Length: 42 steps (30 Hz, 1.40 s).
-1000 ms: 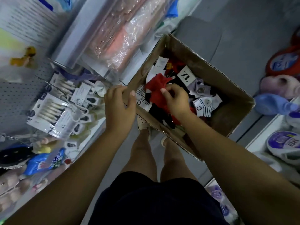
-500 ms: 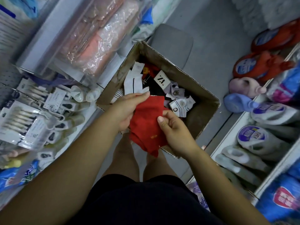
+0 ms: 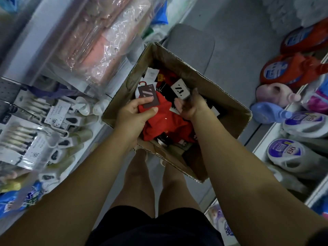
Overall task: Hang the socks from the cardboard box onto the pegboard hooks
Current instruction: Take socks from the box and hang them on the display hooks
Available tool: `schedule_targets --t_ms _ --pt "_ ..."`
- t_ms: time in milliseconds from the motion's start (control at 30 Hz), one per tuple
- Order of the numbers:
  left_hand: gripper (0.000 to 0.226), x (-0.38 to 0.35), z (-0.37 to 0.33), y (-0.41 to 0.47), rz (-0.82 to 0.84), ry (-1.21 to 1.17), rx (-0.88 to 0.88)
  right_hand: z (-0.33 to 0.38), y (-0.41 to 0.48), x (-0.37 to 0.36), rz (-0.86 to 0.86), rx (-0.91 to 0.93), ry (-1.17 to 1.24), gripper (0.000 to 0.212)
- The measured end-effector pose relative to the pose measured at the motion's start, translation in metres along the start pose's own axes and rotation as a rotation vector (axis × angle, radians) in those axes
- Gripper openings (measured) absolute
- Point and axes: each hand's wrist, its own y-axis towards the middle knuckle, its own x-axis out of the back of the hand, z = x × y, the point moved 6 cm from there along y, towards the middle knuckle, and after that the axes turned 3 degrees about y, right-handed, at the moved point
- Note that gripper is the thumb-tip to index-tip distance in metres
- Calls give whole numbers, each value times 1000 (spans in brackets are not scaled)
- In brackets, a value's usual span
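We look straight down into an open cardboard box that sits in the middle of the frame, on the grey floor of a shop aisle. Inside it lie mixed socks in red, black and white, several with paper tags; a white tag printed in black letters lies near the box's centre.

Our left hand is closed around a pair of red socks, thumb pressed on the fabric and fingers pinching its dark brown card tag, which has a small red hook at the top. The red socks hang over the lower left part of the box, partly inside it.

Our right hand is just right of them, over the box's centre, fingers curled downward. It is blurred, so we cannot tell whether it grips anything.

At the left of the frame a pegboard carries hooks with packaged goods. Above it, in the upper left, lie pink items wrapped in clear plastic. Along the right edge, shelves hold detergent bottles in red, pink, blue and white. Our bare legs and dark shorts fill the bottom centre.
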Motion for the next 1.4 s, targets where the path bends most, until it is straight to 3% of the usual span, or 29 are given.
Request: schedule_targets --t_ms 133,267,433,500,600,667,767,867,1000,1133,1267,1400 --pt "29 2 1 1 2 -3 -12 -3 16 0 -101 -18 217 42" --pt "28 4 -6 -5 0 5 -53 -15 -22 -1 2 3 251 14" --pt "36 0 -21 -26 -45 44 -85 -30 -112 10 84 37 146 12" --pt "46 -11 -31 -42 13 83 -96 -36 -147 14 143 74 102 23" --pt "33 -31 -46 -77 73 208 -202 -48 -191 20 226 119 50 37" --pt "19 -35 -54 -98 -18 239 -308 -54 -216 24 268 139 -15 30" --pt "17 -28 -62 -129 -195 182 -372 -57 -251 36 251 190 -235 25" --pt "10 -18 -68 -166 -322 22 -392 -42 -293 51 258 464 -476 34" --pt "13 -12 -76 -219 -393 -118 -432 -26 -369 28 580 959 -741 19" --pt "13 -3 -84 -276 -473 -231 -537 -39 -412 -10 786 1371 -1127 37" --pt "26 15 -87 -328 -526 -286 -654 -71 -437 -27 917 1568 -1208 43" --pt "41 50 -81 -374 -549 -359 -729 -115 -461 -38 1107 1441 -1196 38"
